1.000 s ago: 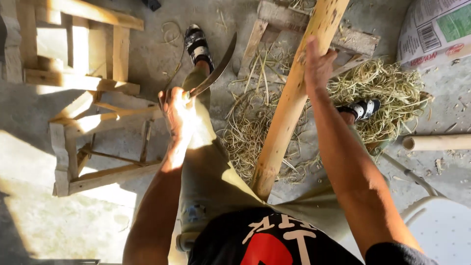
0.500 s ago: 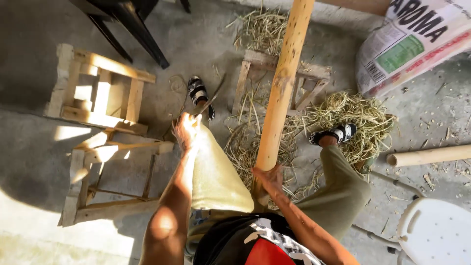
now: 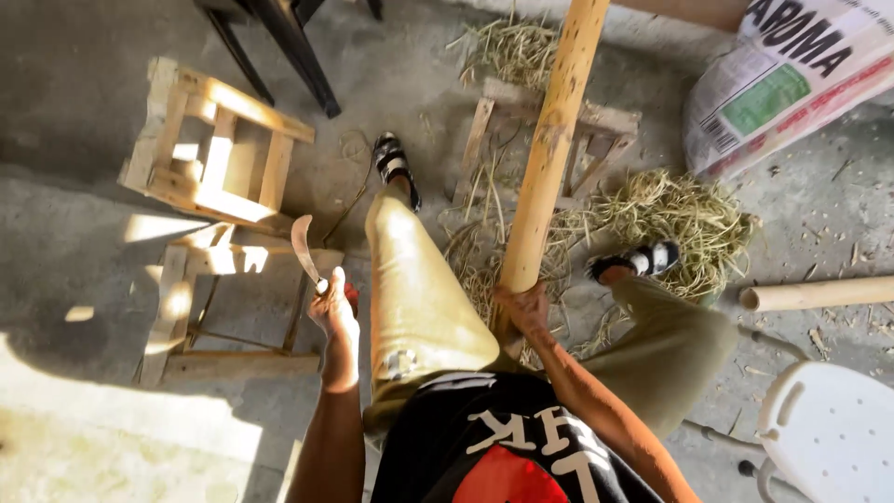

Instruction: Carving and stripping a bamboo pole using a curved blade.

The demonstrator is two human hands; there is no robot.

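Left hand (image 3: 332, 312) clamps a curved knife (image 3: 304, 250); right hand (image 3: 524, 307) seemingly clasps the pole (image 3: 551, 149).

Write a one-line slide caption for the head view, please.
Left hand holds a curved knife; right hand grips a wooden pole over scattered straw.

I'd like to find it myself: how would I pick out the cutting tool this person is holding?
Start from the long pale wooden pole slanting up the middle, gripped low by the right hand. Cross the person's bent knee to the left hand, in front of two bare wooden stools. The curved knife rises from that fist: a dark, sickle-like blade, the only metal among wood and straw.
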